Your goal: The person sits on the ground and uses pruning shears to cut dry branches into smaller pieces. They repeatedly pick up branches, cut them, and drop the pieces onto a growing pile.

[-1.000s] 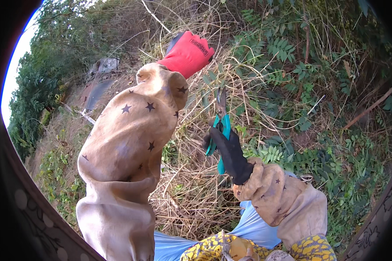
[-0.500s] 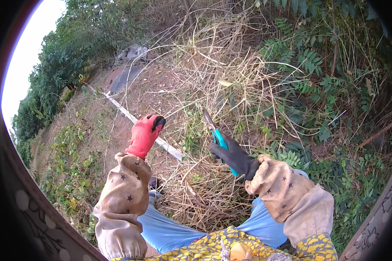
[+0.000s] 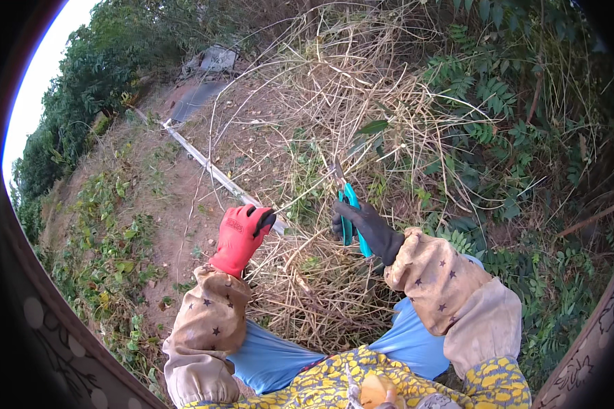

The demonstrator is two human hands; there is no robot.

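Observation:
My left hand point(image 3: 242, 235), in a red glove with dark fingertips, is closed on a thin pale plant stem point(image 3: 305, 195). That stem slants up and right to the blades of the pruning shears. In a dark glove, my right hand point(image 3: 365, 226) grips the teal-handled pruning shears point(image 3: 350, 198), their handles apart. Their blades point up and touch or nearly touch the stem; whether they enclose it I cannot tell. Cut dry stalks point(image 3: 314, 293) lie in a heap between my knees, below both hands.
A large tangle of dry stems point(image 3: 382, 102) spreads ahead of my hands. A pale pole point(image 3: 208, 163) lies along the bare soil to the left, leading to a grey flat slab point(image 3: 196, 101). Leafy green plants point(image 3: 491, 95) crowd the right side, and low weeds point(image 3: 109, 245) grow at left.
My left hand has moved right and down, and a stem now stretches from it to the shears. The shears have moved slightly right, and their handles have spread apart.

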